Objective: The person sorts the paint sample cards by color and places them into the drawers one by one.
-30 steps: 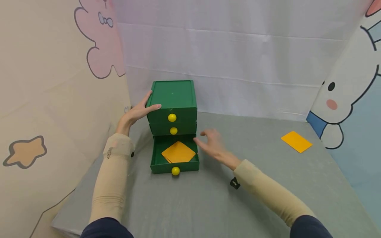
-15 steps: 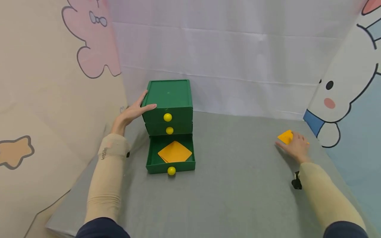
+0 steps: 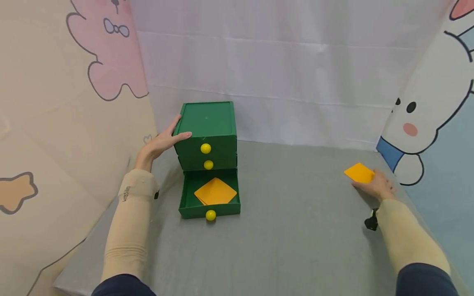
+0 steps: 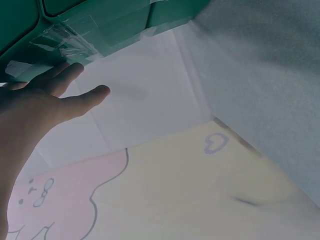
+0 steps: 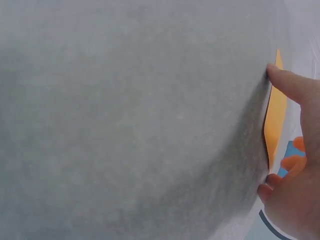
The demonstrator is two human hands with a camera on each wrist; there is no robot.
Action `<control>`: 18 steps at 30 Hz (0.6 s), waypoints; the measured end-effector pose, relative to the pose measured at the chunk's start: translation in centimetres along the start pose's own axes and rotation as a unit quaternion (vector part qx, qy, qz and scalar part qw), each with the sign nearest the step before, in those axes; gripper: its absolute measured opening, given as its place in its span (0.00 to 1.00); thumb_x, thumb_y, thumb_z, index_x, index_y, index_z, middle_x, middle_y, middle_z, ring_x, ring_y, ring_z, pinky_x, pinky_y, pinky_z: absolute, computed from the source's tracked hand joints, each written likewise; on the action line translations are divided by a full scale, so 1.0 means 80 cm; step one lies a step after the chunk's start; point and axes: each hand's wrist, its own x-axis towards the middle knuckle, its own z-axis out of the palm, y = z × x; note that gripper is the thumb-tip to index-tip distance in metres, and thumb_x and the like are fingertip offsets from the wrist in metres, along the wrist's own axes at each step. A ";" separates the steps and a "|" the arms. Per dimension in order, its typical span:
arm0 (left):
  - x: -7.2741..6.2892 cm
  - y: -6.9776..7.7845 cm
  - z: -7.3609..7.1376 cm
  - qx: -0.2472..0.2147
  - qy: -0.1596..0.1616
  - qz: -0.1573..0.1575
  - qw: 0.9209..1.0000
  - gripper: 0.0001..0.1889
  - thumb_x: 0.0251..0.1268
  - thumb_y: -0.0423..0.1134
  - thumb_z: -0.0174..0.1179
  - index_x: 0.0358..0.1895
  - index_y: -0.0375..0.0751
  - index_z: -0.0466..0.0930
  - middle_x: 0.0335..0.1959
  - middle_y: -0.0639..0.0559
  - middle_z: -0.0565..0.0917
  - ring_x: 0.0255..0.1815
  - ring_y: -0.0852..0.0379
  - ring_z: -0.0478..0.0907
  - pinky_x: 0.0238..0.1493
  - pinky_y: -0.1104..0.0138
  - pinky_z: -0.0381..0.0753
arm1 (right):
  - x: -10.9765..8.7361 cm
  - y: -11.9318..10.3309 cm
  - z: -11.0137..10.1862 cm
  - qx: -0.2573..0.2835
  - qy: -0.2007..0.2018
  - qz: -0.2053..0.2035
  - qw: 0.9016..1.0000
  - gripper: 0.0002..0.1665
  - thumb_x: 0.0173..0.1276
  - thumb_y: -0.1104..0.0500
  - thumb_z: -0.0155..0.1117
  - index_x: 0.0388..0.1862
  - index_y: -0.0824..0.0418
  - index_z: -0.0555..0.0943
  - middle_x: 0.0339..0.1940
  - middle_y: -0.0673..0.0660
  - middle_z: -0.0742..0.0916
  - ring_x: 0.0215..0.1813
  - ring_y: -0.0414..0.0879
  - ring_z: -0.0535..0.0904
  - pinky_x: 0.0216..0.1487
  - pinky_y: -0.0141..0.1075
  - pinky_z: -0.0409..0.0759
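A green cabinet (image 3: 209, 119) with yellow knobs stands left of centre. Its bottom drawer (image 3: 187, 212) is pulled out and holds orange cards (image 3: 215, 191), overlapping. My left hand (image 3: 159, 144) rests against the cabinet's left side, thumb over the top front edge; in the left wrist view its fingers reach along the green wall (image 4: 120, 35). At the far right, my right hand (image 3: 380, 186) grips another orange card (image 3: 359, 172) by its lower right part, which the hand covers. In the right wrist view the thumb overlaps this card (image 5: 275, 120) and the other fingers curl at its end.
Grey cloth covers the table (image 3: 289, 213). A white cloth (image 3: 277, 82) hangs behind, with printed side panels to the left and right. The right panel (image 3: 444, 164) comes down close beside my right hand.
My right hand has gone from beside the open drawer to the card at the far right, then shifted toward its lower right end. My left hand keeps its place on the cabinet.
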 end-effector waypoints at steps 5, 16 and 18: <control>-0.003 -0.003 0.000 -0.002 -0.003 0.001 1.000 0.49 0.68 0.57 0.53 0.77 0.59 0.23 0.79 0.57 0.25 0.80 0.46 0.24 0.74 0.35 0.34 | 0.000 -0.003 0.000 0.006 -0.030 0.016 0.999 0.62 0.64 0.36 0.58 0.73 0.78 0.40 0.66 0.84 0.56 0.59 0.78 0.49 0.55 0.68 0.48; -0.001 0.002 0.002 -0.003 0.000 0.003 1.000 0.49 0.68 0.56 0.53 0.77 0.59 0.23 0.79 0.57 0.25 0.80 0.47 0.24 0.74 0.36 0.34 | 0.002 -0.004 -0.005 -0.032 -0.031 0.042 0.998 0.62 0.63 0.33 0.57 0.70 0.81 0.46 0.62 0.85 0.57 0.57 0.77 0.52 0.57 0.67 0.53; 0.000 0.002 0.002 -0.003 0.001 0.004 1.000 0.49 0.68 0.56 0.53 0.77 0.59 0.23 0.79 0.57 0.25 0.80 0.47 0.24 0.74 0.36 0.34 | 0.002 -0.003 -0.005 -0.040 -0.024 0.040 0.998 0.63 0.63 0.31 0.56 0.70 0.81 0.47 0.62 0.85 0.57 0.57 0.77 0.51 0.57 0.67 0.53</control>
